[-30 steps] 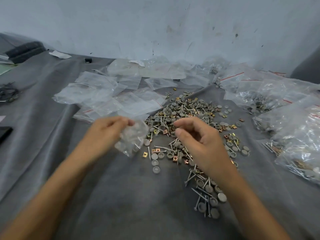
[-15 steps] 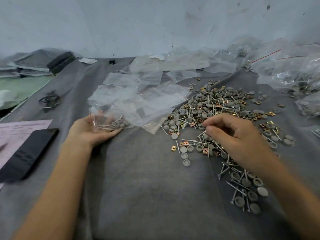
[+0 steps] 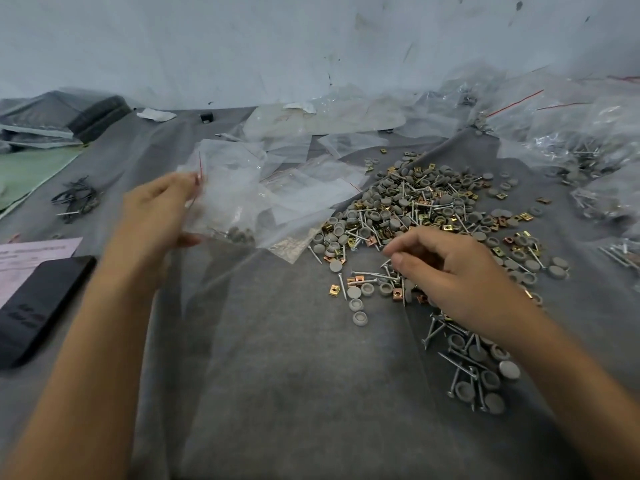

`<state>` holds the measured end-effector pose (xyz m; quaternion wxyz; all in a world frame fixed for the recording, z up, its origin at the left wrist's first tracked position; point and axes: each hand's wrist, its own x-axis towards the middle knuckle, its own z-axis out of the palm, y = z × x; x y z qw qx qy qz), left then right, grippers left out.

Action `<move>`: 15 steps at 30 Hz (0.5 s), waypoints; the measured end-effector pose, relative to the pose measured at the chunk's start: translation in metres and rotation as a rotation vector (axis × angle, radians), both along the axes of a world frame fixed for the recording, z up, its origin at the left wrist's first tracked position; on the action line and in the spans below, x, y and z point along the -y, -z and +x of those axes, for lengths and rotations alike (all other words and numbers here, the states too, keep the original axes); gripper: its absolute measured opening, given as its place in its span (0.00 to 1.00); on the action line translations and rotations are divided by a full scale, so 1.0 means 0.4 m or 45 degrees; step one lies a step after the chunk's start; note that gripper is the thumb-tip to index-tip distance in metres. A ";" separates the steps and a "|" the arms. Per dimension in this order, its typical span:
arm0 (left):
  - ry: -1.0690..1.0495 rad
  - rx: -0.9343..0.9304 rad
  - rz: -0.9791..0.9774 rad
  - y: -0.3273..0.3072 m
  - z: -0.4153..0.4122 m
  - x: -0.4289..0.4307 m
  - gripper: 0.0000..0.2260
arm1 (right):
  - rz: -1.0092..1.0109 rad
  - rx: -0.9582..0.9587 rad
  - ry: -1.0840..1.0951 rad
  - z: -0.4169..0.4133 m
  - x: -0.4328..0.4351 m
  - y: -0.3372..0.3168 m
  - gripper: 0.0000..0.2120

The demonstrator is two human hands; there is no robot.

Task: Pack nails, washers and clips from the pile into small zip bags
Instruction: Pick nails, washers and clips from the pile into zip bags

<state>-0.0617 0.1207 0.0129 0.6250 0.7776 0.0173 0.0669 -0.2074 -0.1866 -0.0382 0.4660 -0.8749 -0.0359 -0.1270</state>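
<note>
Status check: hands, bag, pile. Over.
Left hand grips partly filled zip bag. Right hand curled over pile, grasp unclear. Path between them open.

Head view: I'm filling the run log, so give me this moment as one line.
left hand: grips zip bag, some parts inside | right hand: fingers curled over pile, contents unclear | surface: grey cloth

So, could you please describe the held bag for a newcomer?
Start at the hardware pile on the grey cloth, then look left. It is the zip bag gripped by the left hand; unlike the flat empty bags beside it, it has grey pieces at its bottom.
</note>
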 end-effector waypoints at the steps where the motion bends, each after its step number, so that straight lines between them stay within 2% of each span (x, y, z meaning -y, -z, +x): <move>1: -0.021 0.090 0.029 -0.006 -0.003 0.002 0.08 | -0.004 0.002 0.001 0.001 0.001 0.000 0.06; 4: -0.091 0.298 0.006 -0.024 -0.004 -0.002 0.10 | -0.028 -0.007 0.009 0.004 0.006 0.001 0.06; 8: -0.131 0.388 0.219 -0.003 0.000 0.007 0.12 | -0.098 -0.040 0.032 0.008 0.013 0.006 0.05; 12: -0.203 0.559 0.436 -0.033 -0.018 0.000 0.24 | -0.181 -0.078 0.052 0.011 0.022 0.003 0.04; 13: -0.168 0.549 0.501 -0.038 -0.026 0.000 0.24 | -0.191 -0.086 0.065 0.012 0.026 0.002 0.04; 15: 0.004 0.459 0.573 -0.026 -0.050 0.018 0.16 | -0.231 -0.138 0.076 0.012 0.030 0.000 0.04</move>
